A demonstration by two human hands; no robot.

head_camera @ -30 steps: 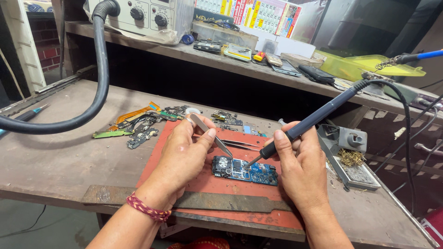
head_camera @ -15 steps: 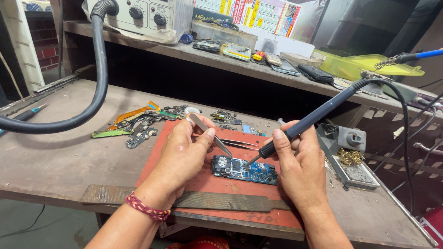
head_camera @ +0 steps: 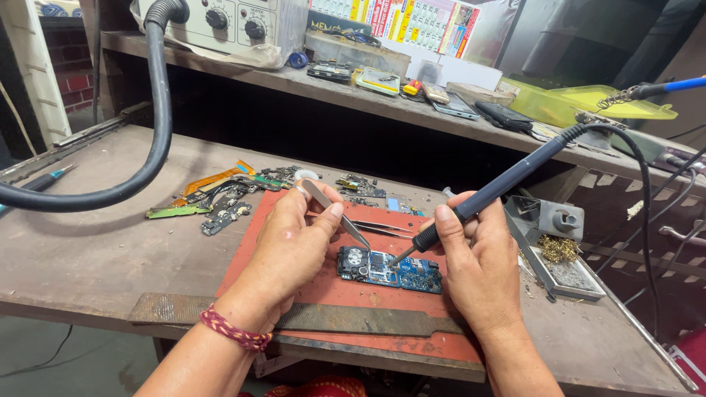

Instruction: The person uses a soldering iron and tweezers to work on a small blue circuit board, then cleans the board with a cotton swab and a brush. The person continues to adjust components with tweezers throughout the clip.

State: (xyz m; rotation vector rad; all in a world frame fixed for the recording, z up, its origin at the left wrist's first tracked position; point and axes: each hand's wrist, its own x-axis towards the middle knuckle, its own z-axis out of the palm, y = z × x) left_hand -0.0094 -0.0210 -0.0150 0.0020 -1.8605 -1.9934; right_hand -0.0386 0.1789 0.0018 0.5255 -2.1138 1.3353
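**Tweezers and soldering iron over a small blue circuit board**

Head view: the left hand (head_camera: pixel 294 242) is closed on a pair of silver tweezers (head_camera: pixel 337 213), pinched between thumb and fingers, tips slanting down toward the blue circuit board (head_camera: pixel 390 269). The right hand (head_camera: pixel 474 268) is wrapped around a dark soldering iron (head_camera: pixel 489 192), held like a pen — its tip comes down at the board's upper middle; whether it touches cannot be told. The board lies flat on a red mat (head_camera: pixel 323 290) at the front of the bench (head_camera: pixel 88 250), between the two hands. A second pair of dark tweezers (head_camera: pixel 382 228) lies on the mat just behind the board. A long flat metal file (head_camera: pixel 353 320) runs along the mat's near edge. Left of the mat sits a scatter of flex cables and board scraps (head_camera: pixel 220 198), and a thick black hose (head_camera: pixel 147 140) curves over the bench. To the right — a metal stand with brass cleaning wool (head_camera: pixel 560 250).
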